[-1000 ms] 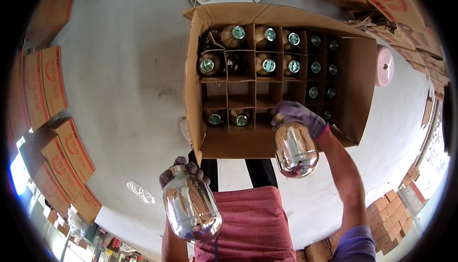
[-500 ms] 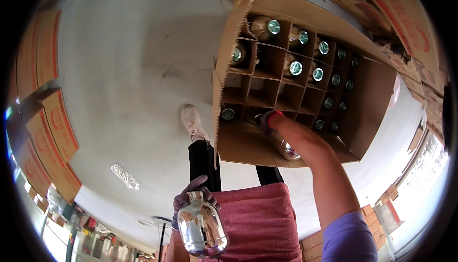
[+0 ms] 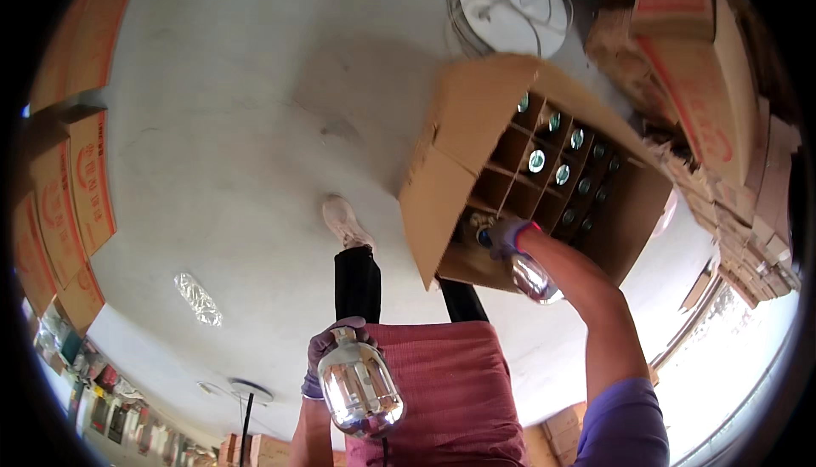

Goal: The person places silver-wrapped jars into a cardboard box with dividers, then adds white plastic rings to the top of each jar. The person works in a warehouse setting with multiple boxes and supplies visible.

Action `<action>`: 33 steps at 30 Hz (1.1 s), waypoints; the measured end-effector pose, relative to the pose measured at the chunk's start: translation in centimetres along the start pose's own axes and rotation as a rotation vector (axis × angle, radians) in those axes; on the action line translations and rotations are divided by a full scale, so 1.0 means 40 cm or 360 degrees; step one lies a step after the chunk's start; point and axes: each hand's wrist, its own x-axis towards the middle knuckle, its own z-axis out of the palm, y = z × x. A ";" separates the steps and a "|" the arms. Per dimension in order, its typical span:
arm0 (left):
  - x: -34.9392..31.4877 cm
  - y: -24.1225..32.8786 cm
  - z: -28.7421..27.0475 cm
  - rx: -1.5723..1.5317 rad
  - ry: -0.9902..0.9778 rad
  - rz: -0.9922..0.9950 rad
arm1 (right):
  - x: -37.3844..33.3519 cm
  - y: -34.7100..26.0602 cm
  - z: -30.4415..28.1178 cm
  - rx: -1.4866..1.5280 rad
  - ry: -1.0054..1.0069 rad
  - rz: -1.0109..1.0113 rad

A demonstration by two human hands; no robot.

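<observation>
cardboard box (image 3: 442, 186) part-filled with bottles (image 3: 536, 160); right hand (image 3: 508, 236), left hand (image 3: 327, 352) each grip glass jar (image 3: 360, 384).

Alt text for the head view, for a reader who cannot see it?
Seen from above, the right hand lowers a shiny glass bottle into a divided cardboard box of capped bottles on a pale floor. The left hand holds a second bottle near a red apron.
</observation>
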 end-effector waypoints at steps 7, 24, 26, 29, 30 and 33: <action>-0.119 0.171 0.151 -0.0015 0.0061 0.0050 | -0.528 -0.021 -0.119 0.1035 0.0098 -0.0083; -0.162 0.926 0.995 0.0339 0.0002 0.1006 | -1.023 -0.373 -0.984 0.3129 0.0649 -0.1293; -0.155 1.014 1.122 0.0243 -0.0101 0.1026 | -1.081 -0.409 -1.137 0.3208 0.0681 -0.1442; -0.145 1.106 1.254 0.0093 -0.0167 0.1068 | -1.149 -0.435 -1.287 0.3290 0.0743 -0.1498; -0.124 1.147 1.284 0.0069 -0.0175 0.1086 | -1.173 -0.438 -1.352 0.3314 0.0765 -0.1520; -0.024 1.343 1.433 0.0019 -0.0187 0.1135 | -1.241 -0.437 -1.574 0.3407 0.0835 -0.1601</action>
